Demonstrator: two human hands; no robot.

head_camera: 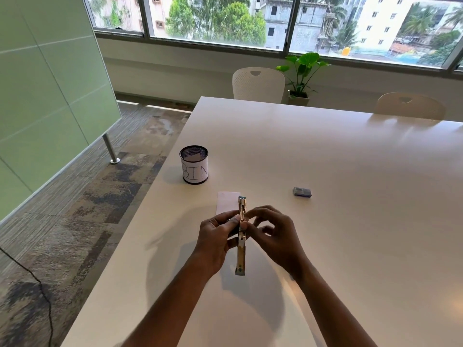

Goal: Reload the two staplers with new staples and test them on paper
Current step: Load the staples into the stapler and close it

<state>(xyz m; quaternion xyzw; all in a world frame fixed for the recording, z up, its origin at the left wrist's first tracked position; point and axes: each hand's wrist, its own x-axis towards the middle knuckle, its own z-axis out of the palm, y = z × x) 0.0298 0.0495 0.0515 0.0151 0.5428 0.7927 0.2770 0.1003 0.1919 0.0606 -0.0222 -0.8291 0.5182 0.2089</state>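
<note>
A metal stapler (241, 256) is swung fully open into one long straight line, held above the white table (350, 171). My left hand (218, 241) grips it around the hinge. My right hand (273, 234) pinches at the upper half near the hinge with thumb and forefinger; I cannot tell whether staples sit between those fingers. A slip of white paper (226, 202) lies flat on the table just behind the stapler's far end. A small grey box of staples (302, 192) rests further right. Only one stapler is in view.
A mesh cup labelled BIN (194, 164) stands near the table's left edge, with paper inside. Two white chairs (258, 82) and a potted plant (302, 76) stand beyond the far edge. The floor drops away to the left.
</note>
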